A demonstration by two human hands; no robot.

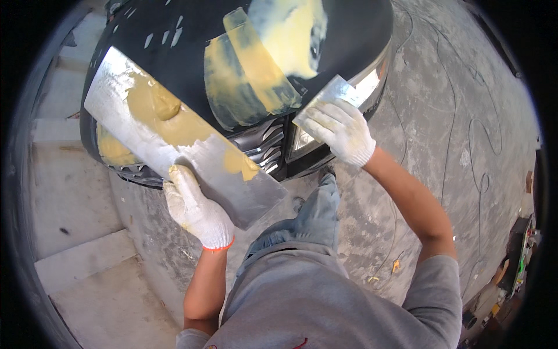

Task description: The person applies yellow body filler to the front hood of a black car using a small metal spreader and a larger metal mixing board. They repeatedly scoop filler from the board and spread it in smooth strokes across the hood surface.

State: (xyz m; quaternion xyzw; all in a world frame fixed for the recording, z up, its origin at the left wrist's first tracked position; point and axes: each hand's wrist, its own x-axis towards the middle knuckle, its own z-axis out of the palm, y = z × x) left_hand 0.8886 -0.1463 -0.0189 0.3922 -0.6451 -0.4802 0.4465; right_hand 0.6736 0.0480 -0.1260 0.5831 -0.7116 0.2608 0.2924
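From here, I see the left grip [199, 214] clasping a board [200, 148] near the car [187, 64]. The right grip [344, 132] clasps a blade [331, 93], perhaps touching the car.

A mottled grey concrete floor [427, 192] with pale stains and scuffs spreads across the right side and lower middle. Long, thin dark cables [454, 104] wander over it, curling into loose loops toward the right. Near the lower middle lies a small orange-yellow object [396, 266], too small to identify. Along the left edge run broad, pale, step-like slabs [75, 198]. At the lower right rim sits a jumble of mixed, multicoloured clutter [493, 302], mostly indistinct.
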